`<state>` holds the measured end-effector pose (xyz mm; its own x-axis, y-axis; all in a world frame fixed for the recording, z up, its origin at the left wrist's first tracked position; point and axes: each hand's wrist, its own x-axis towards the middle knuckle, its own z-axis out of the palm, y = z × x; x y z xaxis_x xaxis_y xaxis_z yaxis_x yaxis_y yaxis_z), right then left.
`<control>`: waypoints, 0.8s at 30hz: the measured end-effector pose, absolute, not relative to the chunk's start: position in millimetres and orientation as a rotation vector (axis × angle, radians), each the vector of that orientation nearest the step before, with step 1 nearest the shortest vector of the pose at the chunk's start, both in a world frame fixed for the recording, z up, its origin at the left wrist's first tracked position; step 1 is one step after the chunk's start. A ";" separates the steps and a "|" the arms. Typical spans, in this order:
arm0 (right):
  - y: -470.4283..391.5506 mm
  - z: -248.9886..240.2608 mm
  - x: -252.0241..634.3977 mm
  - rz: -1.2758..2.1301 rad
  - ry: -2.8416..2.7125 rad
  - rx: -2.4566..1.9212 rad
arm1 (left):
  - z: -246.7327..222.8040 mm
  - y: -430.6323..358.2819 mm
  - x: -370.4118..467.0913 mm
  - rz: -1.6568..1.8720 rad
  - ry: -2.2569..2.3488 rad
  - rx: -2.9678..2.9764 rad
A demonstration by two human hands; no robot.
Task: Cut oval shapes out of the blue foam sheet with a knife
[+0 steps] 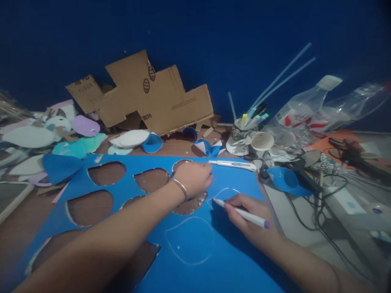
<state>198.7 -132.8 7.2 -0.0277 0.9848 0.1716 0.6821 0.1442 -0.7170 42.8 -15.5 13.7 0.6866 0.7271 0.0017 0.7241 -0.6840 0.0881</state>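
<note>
A blue sheet with several rounded cut-outs covers the tabletop in front of me. My left hand, with a silver bangle at its wrist, rests on the sheet's upper part beside a cut-out, apparently holding nothing; its fingers bend down, slightly apart, and their tips are partly hidden. A white craft knife lies just beyond these fingers. In my right hand is a white marker with a purple end, its tip at a pale curved line on the sheet. A larger pale outline is drawn nearer to me.
Cut cardboard leans against the blue wall. Behind the sheet stands a cup of pens; plastic bottles lie at right. Cables and scraps clutter the right side. Coloured cut shapes are piled at left.
</note>
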 end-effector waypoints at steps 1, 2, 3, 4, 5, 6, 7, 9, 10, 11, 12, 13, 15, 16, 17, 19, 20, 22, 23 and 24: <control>-132.9 7.8 199.3 0.581 -1.745 -1.623 | 13.4 -15.6 42.7 0.058 1.215 2.811; -133.1 8.5 199.8 0.569 -1.711 -1.646 | 13.1 -15.7 42.6 0.058 1.218 2.810; -133.4 9.0 200.3 0.564 -1.686 -1.661 | 12.9 -15.9 42.4 0.058 1.222 2.809; -133.6 9.3 200.5 0.562 -1.670 -1.667 | 12.9 -16.2 42.4 0.057 1.224 2.808; -133.8 9.4 200.6 0.563 -1.667 -1.660 | 12.8 -16.4 42.4 0.057 1.225 2.807; -134.0 9.3 200.4 0.568 -1.677 -1.646 | 12.9 -16.7 42.4 0.056 1.226 2.807; -134.2 9.0 199.9 0.573 -1.694 -1.629 | 12.9 -16.8 42.6 0.055 1.226 2.807; -134.4 8.3 198.7 0.587 -1.743 -1.598 | 13.0 -17.0 43.0 0.052 1.226 2.806; -134.4 8.1 198.2 0.596 -1.768 -1.589 | 13.2 -17.1 43.3 0.050 1.226 2.805; -134.5 8.1 197.9 0.604 -1.790 -1.583 | 13.3 -17.1 43.5 0.047 1.227 2.802; -134.5 8.1 197.9 0.604 -1.800 -1.584 | 13.6 -17.1 43.7 0.044 1.228 2.801; -134.5 8.3 198.1 0.595 -1.798 -1.593 | 13.9 -17.1 43.7 0.041 1.228 2.799; -134.5 8.7 199.5 0.557 -1.759 -1.634 | 14.5 -16.9 43.7 0.040 1.225 2.800; -134.5 8.8 200.5 0.540 -1.729 -1.661 | 14.8 -16.7 43.5 0.041 1.225 2.801; -134.4 8.8 201.4 0.527 -1.699 -1.682 | 14.9 -16.5 43.3 0.042 1.225 2.802; -134.3 8.6 202.9 0.528 -1.668 -1.699 | 14.9 -16.1 43.0 0.042 1.228 2.802; -134.2 8.5 203.1 0.538 -1.670 -1.690 | 14.7 -15.9 43.0 0.041 1.229 2.802; -134.2 8.4 202.6 0.557 -1.703 -1.643 | 14.2 -15.7 43.0 0.041 1.227 2.802; -134.2 8.4 202.0 0.559 -1.723 -1.616 | 14.0 -15.6 43.1 0.042 1.226 2.803; -134.1 8.5 201.4 0.561 -1.744 -1.591 | 13.9 -15.6 43.2 0.043 1.224 2.803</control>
